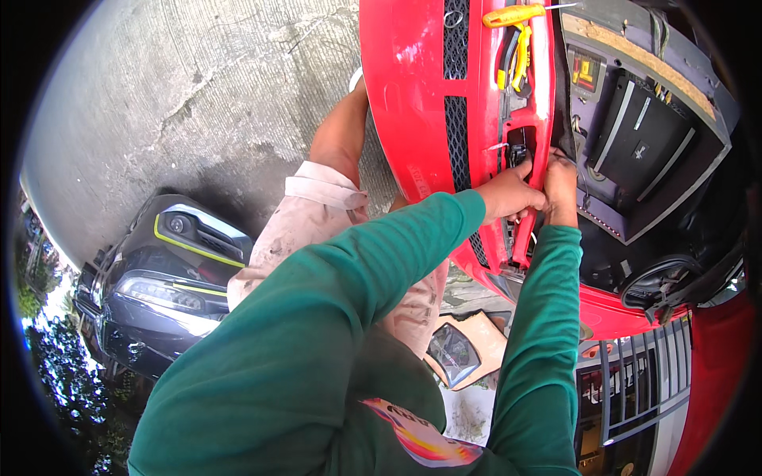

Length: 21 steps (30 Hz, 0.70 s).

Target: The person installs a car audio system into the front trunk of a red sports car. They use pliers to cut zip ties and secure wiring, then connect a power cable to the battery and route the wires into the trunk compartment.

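Both of my hands are at the opened edge of a red car body panel point(409, 87). My left hand point(508, 192) is closed at the panel's inner lip, thumb and fingers pressed together beside a slot holding a black latch-like part point(518, 154). Opposite it, my right hand point(561, 186) curls over the lip from the compartment side, its fingertips partly hidden. What either hand grips does not show. Farther along the panel lie a screwdriver point(514, 15) with a yellow handle and yellow-and-black pliers point(520, 55).
Right of my hands, a grey box-like frame point(675, 67) surrounds a black finned unit point(647, 147). A dark vehicle with yellow-green trim point(171, 289) stands at the lower left. Rough concrete point(206, 95) lies to the left, and a tan panel point(490, 343) rests below.
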Available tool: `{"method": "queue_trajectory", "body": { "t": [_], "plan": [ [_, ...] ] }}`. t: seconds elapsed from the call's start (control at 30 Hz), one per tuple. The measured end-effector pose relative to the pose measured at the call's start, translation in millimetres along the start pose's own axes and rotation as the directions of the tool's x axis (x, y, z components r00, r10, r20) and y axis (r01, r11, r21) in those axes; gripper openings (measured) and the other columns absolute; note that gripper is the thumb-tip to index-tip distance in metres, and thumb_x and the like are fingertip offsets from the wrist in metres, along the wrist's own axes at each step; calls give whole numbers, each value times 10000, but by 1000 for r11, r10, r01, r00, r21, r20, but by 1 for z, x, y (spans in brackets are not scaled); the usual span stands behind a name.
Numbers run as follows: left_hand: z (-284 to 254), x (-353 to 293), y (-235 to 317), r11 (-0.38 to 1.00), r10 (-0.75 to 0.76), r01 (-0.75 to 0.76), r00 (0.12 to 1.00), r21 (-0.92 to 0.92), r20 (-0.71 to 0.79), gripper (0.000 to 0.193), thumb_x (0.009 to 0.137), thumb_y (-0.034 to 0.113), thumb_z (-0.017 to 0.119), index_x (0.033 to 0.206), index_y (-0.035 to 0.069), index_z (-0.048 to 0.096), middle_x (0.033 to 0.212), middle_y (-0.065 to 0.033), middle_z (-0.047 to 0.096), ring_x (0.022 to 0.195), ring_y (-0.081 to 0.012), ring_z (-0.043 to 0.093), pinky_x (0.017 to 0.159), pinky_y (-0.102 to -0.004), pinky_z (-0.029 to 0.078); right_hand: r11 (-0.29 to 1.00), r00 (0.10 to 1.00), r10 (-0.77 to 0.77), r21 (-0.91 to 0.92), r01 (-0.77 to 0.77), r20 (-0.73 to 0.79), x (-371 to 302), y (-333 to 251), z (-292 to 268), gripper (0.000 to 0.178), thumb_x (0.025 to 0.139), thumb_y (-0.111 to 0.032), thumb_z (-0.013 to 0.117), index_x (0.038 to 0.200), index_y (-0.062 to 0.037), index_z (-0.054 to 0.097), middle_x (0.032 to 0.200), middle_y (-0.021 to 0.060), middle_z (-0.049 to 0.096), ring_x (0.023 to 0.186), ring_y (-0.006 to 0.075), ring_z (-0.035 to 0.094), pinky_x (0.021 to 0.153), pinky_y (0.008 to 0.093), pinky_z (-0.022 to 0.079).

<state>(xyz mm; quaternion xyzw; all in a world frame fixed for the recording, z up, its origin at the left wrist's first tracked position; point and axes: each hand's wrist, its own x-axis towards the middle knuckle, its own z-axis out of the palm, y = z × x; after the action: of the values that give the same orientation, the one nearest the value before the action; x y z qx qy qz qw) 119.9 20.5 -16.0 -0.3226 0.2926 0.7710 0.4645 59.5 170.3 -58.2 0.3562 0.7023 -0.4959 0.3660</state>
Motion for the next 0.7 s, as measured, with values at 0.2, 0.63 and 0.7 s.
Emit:
{"method": "queue_trajectory", "body": {
  "t": [0.2,0.63,0.7],
  "plan": [
    [-18,13,-6,1000,5,-2,995,-24,97,1134,888,79,734,1736,49,-20,839,-16,660,608,-101,588,466,-265,419,984,997,-14,-178,0,-75,-13,-8,-2,298,1074,-189,596,1103,76,727,987,145,771,843,231,717,768,388,573],
    [-27,33,-22,994,93,-101,974,31,204,534,956,186,721,1442,101,517,753,-20,618,620,-149,640,507,-316,479,386,900,-434,-895,223,37,-68,-173,149,691,894,-358,821,1325,124,578,1243,360,684,1146,480,713,984,527,592],
    [-22,21,-10,989,97,-116,975,86,201,414,970,198,711,1346,101,568,741,-15,614,618,-146,629,521,-315,484,462,905,-424,-862,208,-9,-62,-163,152,655,883,-285,802,1340,112,551,1306,389,603,1156,511,688,970,526,599]
  ]
}}
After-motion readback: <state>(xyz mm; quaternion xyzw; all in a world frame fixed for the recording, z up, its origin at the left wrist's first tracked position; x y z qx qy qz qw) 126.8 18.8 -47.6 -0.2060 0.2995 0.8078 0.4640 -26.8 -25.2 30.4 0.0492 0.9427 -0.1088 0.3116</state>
